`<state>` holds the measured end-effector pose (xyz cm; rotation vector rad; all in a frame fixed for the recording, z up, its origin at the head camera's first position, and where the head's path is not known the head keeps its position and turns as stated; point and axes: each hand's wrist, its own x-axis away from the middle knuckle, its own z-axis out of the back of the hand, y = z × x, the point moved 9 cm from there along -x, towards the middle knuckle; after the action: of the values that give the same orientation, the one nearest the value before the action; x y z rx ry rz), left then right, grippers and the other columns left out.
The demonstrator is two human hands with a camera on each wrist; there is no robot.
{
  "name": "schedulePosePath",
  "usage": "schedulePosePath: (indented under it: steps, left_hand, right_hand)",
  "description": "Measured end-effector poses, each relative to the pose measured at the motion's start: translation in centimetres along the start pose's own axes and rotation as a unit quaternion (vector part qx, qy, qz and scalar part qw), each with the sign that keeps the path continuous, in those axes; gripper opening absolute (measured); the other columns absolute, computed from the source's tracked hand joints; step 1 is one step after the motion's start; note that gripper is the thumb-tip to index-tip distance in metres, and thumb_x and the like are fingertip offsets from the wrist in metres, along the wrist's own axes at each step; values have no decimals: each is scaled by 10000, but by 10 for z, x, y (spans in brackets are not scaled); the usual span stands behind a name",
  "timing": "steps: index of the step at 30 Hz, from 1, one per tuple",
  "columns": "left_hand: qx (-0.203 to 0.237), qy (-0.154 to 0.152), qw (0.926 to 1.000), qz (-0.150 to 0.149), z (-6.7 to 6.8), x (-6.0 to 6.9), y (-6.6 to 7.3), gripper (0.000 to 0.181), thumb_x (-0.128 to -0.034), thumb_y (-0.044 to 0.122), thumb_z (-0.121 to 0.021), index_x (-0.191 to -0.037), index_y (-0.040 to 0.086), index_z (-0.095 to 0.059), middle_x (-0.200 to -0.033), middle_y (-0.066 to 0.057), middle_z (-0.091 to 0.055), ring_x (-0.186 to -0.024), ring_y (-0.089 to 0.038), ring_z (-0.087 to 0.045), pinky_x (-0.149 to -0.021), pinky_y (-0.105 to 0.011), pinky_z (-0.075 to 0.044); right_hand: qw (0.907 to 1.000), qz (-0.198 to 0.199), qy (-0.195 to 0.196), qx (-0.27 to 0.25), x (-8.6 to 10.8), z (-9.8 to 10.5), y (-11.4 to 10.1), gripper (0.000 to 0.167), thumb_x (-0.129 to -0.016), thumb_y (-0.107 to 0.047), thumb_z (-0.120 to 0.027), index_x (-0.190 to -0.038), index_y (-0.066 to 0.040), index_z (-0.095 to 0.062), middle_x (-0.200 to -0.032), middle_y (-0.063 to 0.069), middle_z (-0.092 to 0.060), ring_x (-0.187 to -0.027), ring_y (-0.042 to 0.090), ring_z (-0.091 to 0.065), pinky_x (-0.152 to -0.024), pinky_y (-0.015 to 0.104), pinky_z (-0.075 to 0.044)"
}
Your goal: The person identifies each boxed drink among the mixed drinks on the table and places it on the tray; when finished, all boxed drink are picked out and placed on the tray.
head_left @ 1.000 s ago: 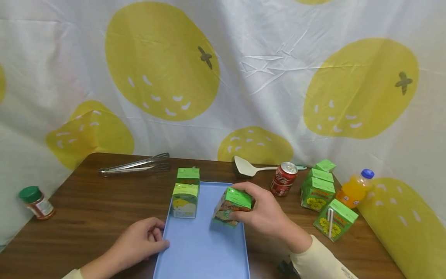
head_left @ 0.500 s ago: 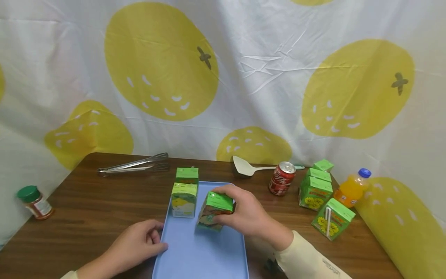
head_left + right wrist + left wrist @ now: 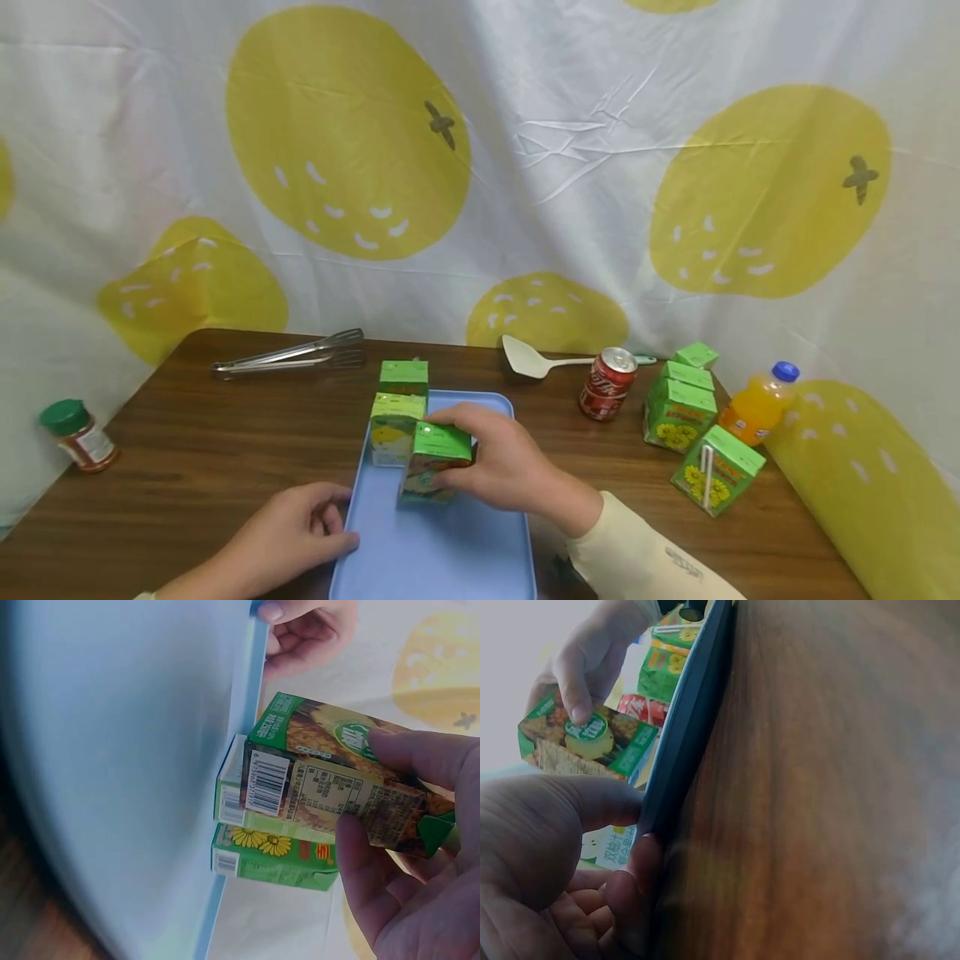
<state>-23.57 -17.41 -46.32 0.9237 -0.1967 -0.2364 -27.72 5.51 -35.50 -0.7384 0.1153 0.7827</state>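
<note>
My right hand holds a brown and green juice box over the blue tray. A fruit picture and a barcode show on this box in the right wrist view. Just behind it, at the tray's left side, stands a yellow-green juice box. Farther back is a green juice box with yellow flowers. At the tray's left rim, my left hand pinches the edge between thumb and curled fingers, as the left wrist view shows. Whether the held box touches the tray I cannot tell.
On the right stand several green juice boxes, a red soda can and an orange drink bottle. A white spatula and metal tongs lie at the back. A green-lidded spice jar is far left.
My right hand has carried the brown and green juice box leftward across the tray, close to the yellow-green box. My left hand has stayed at the tray's rim.
</note>
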Motion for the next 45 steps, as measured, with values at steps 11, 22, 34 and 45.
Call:
schedulePosePath:
  steps: [11, 22, 34, 45]
  left_hand:
    - [134, 21, 9996, -230, 1, 2, 3, 578, -906, 225, -908, -1320, -121, -699, -811, 49, -661, -630, -94, -561, -571, -265, -447]
    - [185, 48, 9993, -321, 0, 1, 2, 567, -895, 212, -913, -1307, -117, -703, -806, 49, -665, -625, -86, -560, -557, -262, -440]
    - [210, 63, 9989, -419, 0, 2, 3, 560, -885, 209, -921, -1295, -110, -710, -806, 56, -667, -627, -72, -564, -556, -262, -453]
    - [177, 97, 9988, -448, 0, 2, 2, 560, -882, 216, -925, -1286, -108, -711, -812, 62, -669, -628, -68, -563, -564, -266, -462]
  right_hand:
    - [9994, 23, -219, 259, -12, -14, -11, 652, -836, -138, -1002, -1427, -167, -727, -1356, 1, -751, -1191, 142, -701, -1014, 388, -581]
    - [9981, 152, -190, 567, -19, -29, -19, 624, -844, -167, -999, -1407, -160, -730, -1318, -11, -763, -1153, 116, -716, -992, 355, -586]
    - [9957, 225, -127, 889, -21, -41, -24, 623, -850, -182, -988, -1414, -161, -723, -1296, -15, -773, -1107, 84, -714, -928, 326, -590]
    - [9953, 139, -97, 956, -22, -45, -22, 612, -860, -207, -986, -1411, -168, -722, -1284, -29, -775, -1091, 57, -711, -902, 313, -590]
